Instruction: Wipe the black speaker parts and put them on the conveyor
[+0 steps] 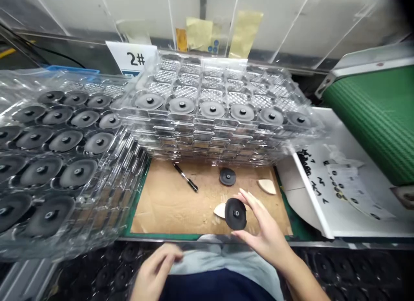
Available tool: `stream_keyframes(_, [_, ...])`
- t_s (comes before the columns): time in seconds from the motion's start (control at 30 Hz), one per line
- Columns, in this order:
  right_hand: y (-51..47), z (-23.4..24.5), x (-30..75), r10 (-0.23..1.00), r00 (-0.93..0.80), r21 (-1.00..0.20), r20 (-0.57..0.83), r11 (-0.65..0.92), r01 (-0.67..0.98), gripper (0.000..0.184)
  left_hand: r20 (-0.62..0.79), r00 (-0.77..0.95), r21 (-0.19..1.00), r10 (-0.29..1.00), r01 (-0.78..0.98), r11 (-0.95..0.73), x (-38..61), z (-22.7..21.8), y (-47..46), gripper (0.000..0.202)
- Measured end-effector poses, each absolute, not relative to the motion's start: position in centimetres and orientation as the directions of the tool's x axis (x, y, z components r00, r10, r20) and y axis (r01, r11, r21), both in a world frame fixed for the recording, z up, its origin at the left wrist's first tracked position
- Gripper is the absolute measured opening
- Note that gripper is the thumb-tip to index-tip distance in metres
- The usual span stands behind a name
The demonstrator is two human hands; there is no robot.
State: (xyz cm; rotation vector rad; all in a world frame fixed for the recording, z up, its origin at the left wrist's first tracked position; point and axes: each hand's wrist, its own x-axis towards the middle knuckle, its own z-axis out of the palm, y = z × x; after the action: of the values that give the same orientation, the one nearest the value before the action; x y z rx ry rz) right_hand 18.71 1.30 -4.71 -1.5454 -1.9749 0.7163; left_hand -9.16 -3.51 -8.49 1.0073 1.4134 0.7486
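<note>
The bench before me is covered with brown cardboard (158, 206) over a green mat (299, 227). Behind it stands a pale panelled wall (139, 10) with yellow notes (199, 33) and a "2#" sign (131, 57). A green belt (381, 115) slopes down at the right, above a white bin (313, 197) of small black bits and paper.

Clear trays fill the back: the middle stack (210, 124) has six black discs along its near row and walls off the cardboard's far edge; the left stack (113, 176), loaded with more, crowds that side. A pen (185, 177), a loose disc (227, 177) and a pale wedge (267, 186) lie on the cardboard.

My right hand (265, 232) pinches a disc (235, 214) above the cardboard, thumb and fingers parted by its width; it partly hides a second wedge (220, 210). My left hand (158, 271) is blurred over my lap, fingers loosely curled; I cannot tell whether it grips anything.
</note>
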Motion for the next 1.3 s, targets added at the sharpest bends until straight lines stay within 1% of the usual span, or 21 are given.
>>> stream_keyframes(0.07, [0.6,-3.7,17.3,0.954,-0.287,-0.714,0.089,0.262,0.650,0.081,-0.518,0.148,0.825,0.842,-0.174,0.538,-6.3,-6.3,-0.9,0.035])
stream_keyframes(0.1, [0.3,-3.3,16.8,0.944,-0.316,-0.718,0.089,0.281,0.637,0.081,-0.523,0.261,0.756,0.812,-0.298,0.582,-5.0,-5.4,0.2,0.042])
stream_keyframes(0.13, [0.1,-2.9,16.3,0.935,-0.343,-0.719,0.089,0.299,0.628,0.081,-0.497,0.381,0.699,0.779,-0.356,0.620,-3.8,-4.6,1.1,0.050])
stream_keyframes(0.23, [-0.2,-1.7,15.3,0.905,-0.413,-0.719,0.103,0.355,0.597,0.076,-0.402,0.627,0.542,0.667,-0.424,0.725,-1.9,-3.7,2.0,0.058])
stream_keyframes(0.3, [-0.2,-1.0,15.1,0.884,-0.455,-0.721,0.107,0.384,0.577,0.072,-0.348,0.696,0.444,0.628,-0.467,0.765,-1.9,-3.9,1.7,0.060])
stream_keyframes(0.4, [0.3,-1.1,15.4,0.859,-0.503,-0.737,0.090,0.397,0.547,0.078,-0.283,0.727,0.318,0.626,-0.545,0.776,-2.8,-4.4,0.9,0.057])
stream_keyframes(0.43, [0.6,-1.7,15.6,0.869,-0.487,-0.745,0.089,0.383,0.546,0.075,-0.272,0.722,0.279,0.636,-0.573,0.770,-3.2,-4.5,0.7,0.053])
stream_keyframes(0.47, [0.9,-2.5,15.8,0.898,-0.432,-0.752,0.082,0.340,0.565,0.067,-0.271,0.714,0.241,0.645,-0.598,0.764,-3.5,-4.6,0.5,0.049])
stream_keyframes(0.53, [1.6,-5.0,16.3,0.975,-0.221,-0.732,0.032,0.174,0.658,0.044,-0.300,0.674,0.185,0.674,-0.652,0.735,-4.1,-4.5,0.3,0.043])
stream_keyframes(0.57, [1.9,-6.4,16.4,0.993,-0.114,-0.706,0.000,0.081,0.704,0.037,-0.327,0.649,0.171,0.687,-0.675,0.718,-4.4,-4.4,0.3,0.042])
stream_keyframes(0.6, [2.1,-7.9,16.4,0.999,-0.034,-0.676,-0.029,0.005,0.737,0.034,-0.354,0.624,0.166,0.697,-0.691,0.703,-4.6,-4.3,0.3,0.042])
stream_keyframes(0.67, [2.0,-10.5,16.2,0.998,0.025,-0.631,-0.059,-0.056,0.774,0.031,-0.395,0.576,0.175,0.716,-0.718,0.674,-4.9,-4.2,0.4,0.043])
stream_keyframes(0.77, [1.2,-12.8,15.6,0.999,0.018,-0.624,-0.045,-0.042,0.780,0.029,-0.440,0.515,0.204,0.736,-0.741,0.640,-5.3,-4.1,0.5,0.044])
stream_keyframes(0.9, [1.0,-12.5,15.3,0.996,-0.076,-0.649,-0.038,0.033,0.760,0.024,-0.494,0.442,0.252,0.749,-0.752,0.610,-5.6,-3.8,0.5,0.048])
stream_keyframes(0.97, [1.8,-10.9,15.2,0.991,-0.126,-0.661,-0.042,0.067,0.747,0.021,-0.508,0.407,0.272,0.759,-0.761,0.590,-5.5,-3.6,0.6,0.050])
stream_keyframes(1.07, [3.0,-6.2,14.2,0.994,-0.112,-0.702,-0.002,0.078,0.708,0.020,-0.507,0.375,0.311,0.776,-0.760,0.570,-5.1,-3.3,0.6,0.054])
stream_keyframes(1.13, [3.3,-2.5,12.7,0.991,-0.087,-0.776,0.102,0.134,0.616,0.023,-0.493,0.357,0.357,0.794,-0.749,0.558,-4.8,-3.2,0.6,0.058])
stream_keyframes(1.17, [3.3,-0.8,11.9,0.977,-0.111,-0.795,0.183,0.214,0.567,0.023,-0.488,0.351,0.378,0.799,-0.740,0.556,-4.7,-3.1,0.6,0.061])
stream_keyframes(1.2, [3.1,0.6,11.1,0.952,-0.184,-0.793,0.246,0.307,0.526,0.023,-0.490,0.347,0.397,0.799,-0.727,0.560,-4.6,-3.1,0.6,0.062])
stream_keyframes(1.23, [3.0,1.7,10.4,0.928,-0.259,-0.794,0.266,0.363,0.487,0.023,-0.498,0.344,0.414,0.796,-0.712,0.567,-4.5,-3.0,0.6,0.062])
stream_keyframes(1.3, [2.8,2.8,9.4,0.883,-0.419,-0.804,0.213,0.402,0.439,0.021,-0.523,0.325,0.445,0.788,-0.685,0.577,-4.3,-2.8,0.5,0.063])
